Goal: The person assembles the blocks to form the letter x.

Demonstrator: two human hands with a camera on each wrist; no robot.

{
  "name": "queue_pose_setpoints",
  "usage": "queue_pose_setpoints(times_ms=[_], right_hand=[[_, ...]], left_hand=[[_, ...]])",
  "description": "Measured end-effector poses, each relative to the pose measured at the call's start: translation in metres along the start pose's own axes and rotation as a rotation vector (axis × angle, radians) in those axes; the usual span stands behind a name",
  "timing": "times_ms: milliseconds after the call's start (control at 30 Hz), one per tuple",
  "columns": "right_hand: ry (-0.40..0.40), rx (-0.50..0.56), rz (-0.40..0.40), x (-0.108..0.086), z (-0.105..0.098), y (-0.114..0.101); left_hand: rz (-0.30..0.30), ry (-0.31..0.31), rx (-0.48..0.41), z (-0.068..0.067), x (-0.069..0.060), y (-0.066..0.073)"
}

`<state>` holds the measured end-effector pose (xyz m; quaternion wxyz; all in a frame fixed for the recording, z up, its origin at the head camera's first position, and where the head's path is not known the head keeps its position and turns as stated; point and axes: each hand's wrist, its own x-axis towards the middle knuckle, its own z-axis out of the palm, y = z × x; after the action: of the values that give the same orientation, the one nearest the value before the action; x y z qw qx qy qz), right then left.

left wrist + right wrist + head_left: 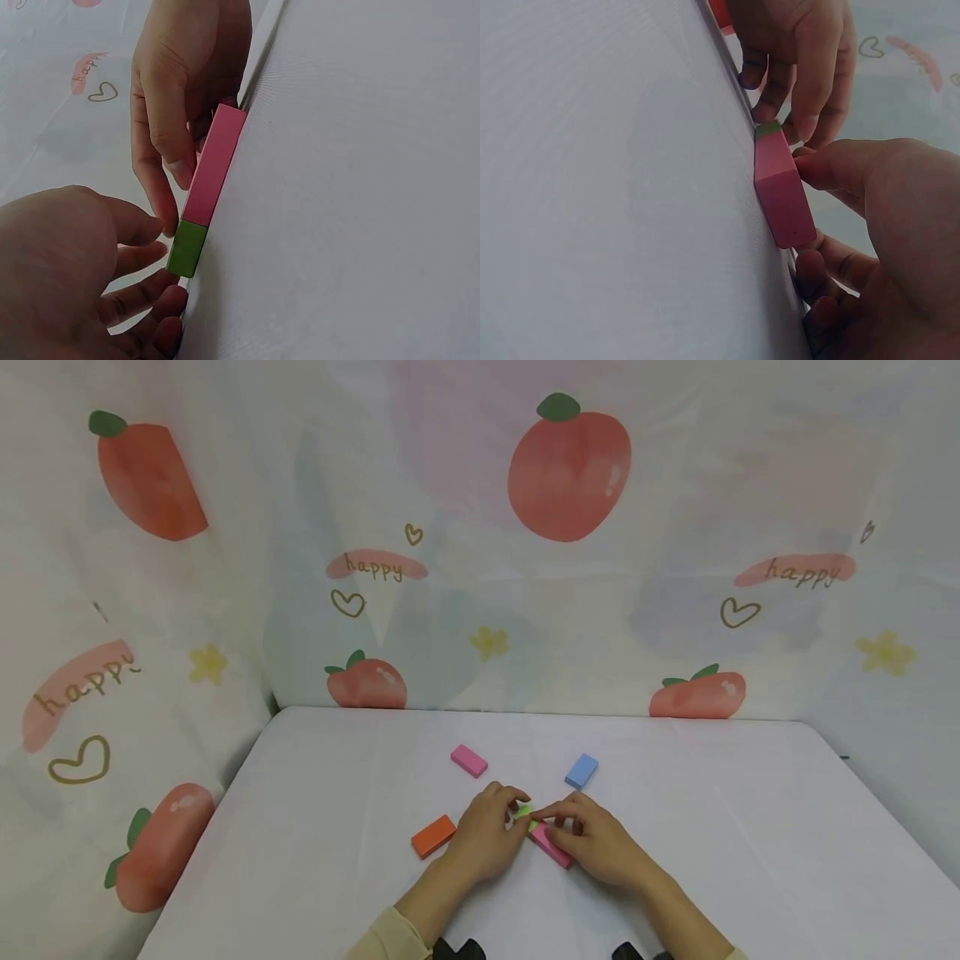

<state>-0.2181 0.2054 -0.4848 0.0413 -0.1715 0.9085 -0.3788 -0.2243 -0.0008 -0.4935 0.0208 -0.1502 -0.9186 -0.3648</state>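
Note:
A pink block and a green block lie end to end on the white table, touching. My left hand pinches the green block between thumb and fingers. Fingers of my right hand are curled round the pink block, its index fingertip close to the green one. In the left wrist view the pink block and green block form one straight bar. From the right wrist, the pink block is nearest and partly hides the green one.
An orange block lies left of my left hand. Farther back are another pink block and a blue block. A printed cloth hangs behind the table. Dark objects show at the bottom edge.

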Motion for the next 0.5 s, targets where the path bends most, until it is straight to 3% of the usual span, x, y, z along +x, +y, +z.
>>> queue_pose_setpoints(times_ms=[500], right_hand=[[0.005, -0.001, 0.015, -0.002, -0.001, -0.001]], left_hand=[[-0.003, -0.025, 0.0, -0.01, -0.005, 0.013]])
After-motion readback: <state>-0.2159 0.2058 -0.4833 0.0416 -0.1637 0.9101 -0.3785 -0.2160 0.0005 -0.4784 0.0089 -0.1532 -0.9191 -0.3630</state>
